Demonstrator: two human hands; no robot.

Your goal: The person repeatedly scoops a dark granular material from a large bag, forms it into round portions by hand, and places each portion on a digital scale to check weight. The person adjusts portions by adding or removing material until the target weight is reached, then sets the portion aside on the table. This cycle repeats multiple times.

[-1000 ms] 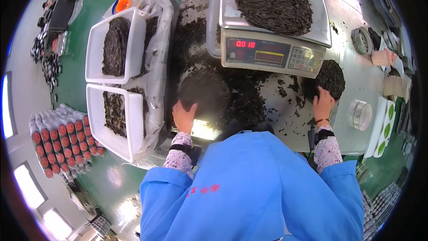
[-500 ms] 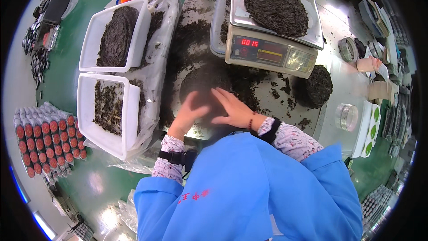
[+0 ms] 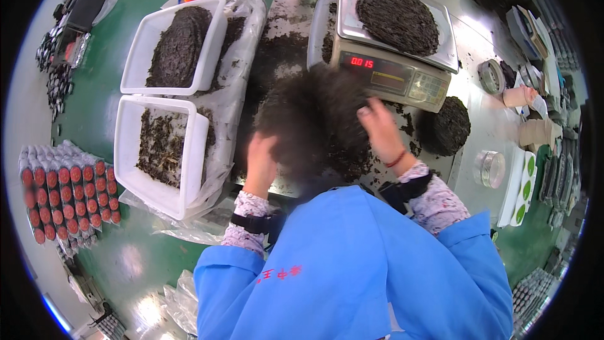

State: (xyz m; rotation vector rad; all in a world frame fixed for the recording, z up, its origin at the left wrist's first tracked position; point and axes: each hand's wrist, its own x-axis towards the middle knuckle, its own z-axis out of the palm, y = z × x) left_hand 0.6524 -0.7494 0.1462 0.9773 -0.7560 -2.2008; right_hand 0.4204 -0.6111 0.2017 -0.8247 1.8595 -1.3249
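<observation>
In the middle of the counter [image 3: 481,110], between the two hands, is a blurred dark mass [image 3: 296,116], its outline too smeared to tell whether it is one piece or two. The left hand [image 3: 260,158] is at its near left edge, with the fingers pointing away from the body and their tips against or just beside it. The right hand [image 3: 384,131] is at its right edge, thumb and fingers slightly bent toward it. I cannot tell whether either hand's fingers grip the mass or only touch it, since the blur hides the contact.

Just beyond the right hand is a scale [image 3: 434,88], with a dark round cake [image 3: 397,20] lying flat on its pan. Another round cake [image 3: 450,127] is on the counter to the right of that hand, apart from its fingers. On the left are a near white tub [image 3: 198,151] holding loose dark flakes [image 3: 160,148] and a far white tub [image 3: 217,44] holding a dark slab [image 3: 179,47].
</observation>
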